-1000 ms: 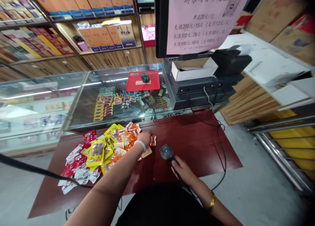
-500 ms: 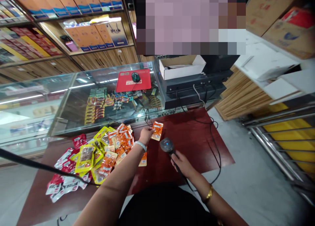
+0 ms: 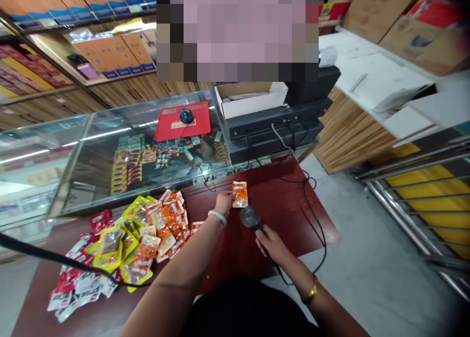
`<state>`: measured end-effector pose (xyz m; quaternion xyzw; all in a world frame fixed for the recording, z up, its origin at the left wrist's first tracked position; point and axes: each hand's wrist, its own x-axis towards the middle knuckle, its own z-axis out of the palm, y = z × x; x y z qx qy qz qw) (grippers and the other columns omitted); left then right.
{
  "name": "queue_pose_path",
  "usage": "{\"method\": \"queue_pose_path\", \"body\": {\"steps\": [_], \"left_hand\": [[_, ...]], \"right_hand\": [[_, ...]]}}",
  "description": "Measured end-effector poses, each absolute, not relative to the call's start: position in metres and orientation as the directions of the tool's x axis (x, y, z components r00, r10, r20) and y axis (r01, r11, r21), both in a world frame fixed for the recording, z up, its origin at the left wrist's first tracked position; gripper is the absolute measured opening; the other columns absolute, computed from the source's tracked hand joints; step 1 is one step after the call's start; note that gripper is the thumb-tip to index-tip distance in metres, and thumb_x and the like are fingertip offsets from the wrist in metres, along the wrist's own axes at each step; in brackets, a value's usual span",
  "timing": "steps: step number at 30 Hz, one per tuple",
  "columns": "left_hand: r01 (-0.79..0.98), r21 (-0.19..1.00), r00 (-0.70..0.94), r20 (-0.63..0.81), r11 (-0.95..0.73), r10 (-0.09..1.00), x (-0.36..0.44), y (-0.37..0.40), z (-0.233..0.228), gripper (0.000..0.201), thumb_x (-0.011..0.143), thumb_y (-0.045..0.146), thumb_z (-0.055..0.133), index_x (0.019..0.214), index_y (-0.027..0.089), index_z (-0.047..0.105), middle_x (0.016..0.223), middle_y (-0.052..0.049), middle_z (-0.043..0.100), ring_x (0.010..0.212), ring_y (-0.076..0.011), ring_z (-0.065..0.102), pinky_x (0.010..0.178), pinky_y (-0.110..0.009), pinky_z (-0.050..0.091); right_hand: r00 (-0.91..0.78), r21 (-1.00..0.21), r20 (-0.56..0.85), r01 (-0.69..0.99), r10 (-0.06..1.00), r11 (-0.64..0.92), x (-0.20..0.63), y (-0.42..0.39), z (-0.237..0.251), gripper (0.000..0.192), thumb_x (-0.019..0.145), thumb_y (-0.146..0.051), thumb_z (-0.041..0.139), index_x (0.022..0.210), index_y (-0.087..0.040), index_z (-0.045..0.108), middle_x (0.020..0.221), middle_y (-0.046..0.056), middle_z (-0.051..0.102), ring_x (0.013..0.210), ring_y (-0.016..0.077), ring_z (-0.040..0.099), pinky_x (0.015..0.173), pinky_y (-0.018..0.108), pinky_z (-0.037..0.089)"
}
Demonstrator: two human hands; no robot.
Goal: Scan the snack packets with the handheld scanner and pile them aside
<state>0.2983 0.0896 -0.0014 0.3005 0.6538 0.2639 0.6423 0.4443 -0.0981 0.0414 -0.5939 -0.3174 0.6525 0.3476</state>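
Observation:
My left hand [image 3: 224,201] pinches the left edge of an orange snack packet [image 3: 241,194] over the dark red table [image 3: 235,249]. Just below and right of that packet is the head of a black barcode scanner [image 3: 250,216]. My right hand [image 3: 270,243] is wrapped round the scanner's handle, and a cable trails from its lower end. Left of my left arm lies a loose heap of packets: orange packets [image 3: 169,214], yellow packets [image 3: 109,248] and red-and-white packets [image 3: 75,290]. My forearm covers part of the orange ones.
Behind the table stands a glass display counter [image 3: 99,126] with a red mat [image 3: 165,126] and a black mouse [image 3: 186,115] on it. Dark electronic equipment [image 3: 271,126] carries an open white box [image 3: 253,102]. A black cable [image 3: 319,219] loops at right, near a metal rack [image 3: 404,214].
The view has shifted to the right. My left hand has moved the orange packet slightly right, nearer the scanner head. The blue light on the scanner no longer shows.

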Motion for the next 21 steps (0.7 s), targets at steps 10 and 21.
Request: {"method": "queue_pose_path", "body": {"steps": [10,21], "left_hand": [[0.315,0.755,0.076,-0.625,0.576,0.777,0.332,0.102,0.008,0.029,0.081,0.027,0.075,0.106,0.012,0.071,0.08,-0.005,0.072,0.054,-0.0079,0.056,0.052,-0.019,0.041],[0.985,-0.026,0.133,-0.523,-0.172,0.842,0.149,0.028,0.057,0.053,0.066,0.025,0.085,0.114,0.014,0.064,0.122,-0.019,0.059,0.12,-0.0352,0.054,0.097,-0.043,0.046]], "right_hand": [[-0.01,-0.811,-0.577,-0.11,0.817,-0.574,0.457,-0.106,0.042,0.052,0.08,-0.074,0.055,0.084,-0.023,0.046,0.056,-0.01,0.048,0.039,0.0063,0.039,0.038,0.019,0.033],[-0.142,-0.8,-0.58,-0.086,0.802,-0.594,0.418,-0.109,0.049,0.056,0.076,-0.077,0.057,0.084,-0.023,0.046,0.054,-0.011,0.049,0.037,0.006,0.038,0.037,0.02,0.031]]}}
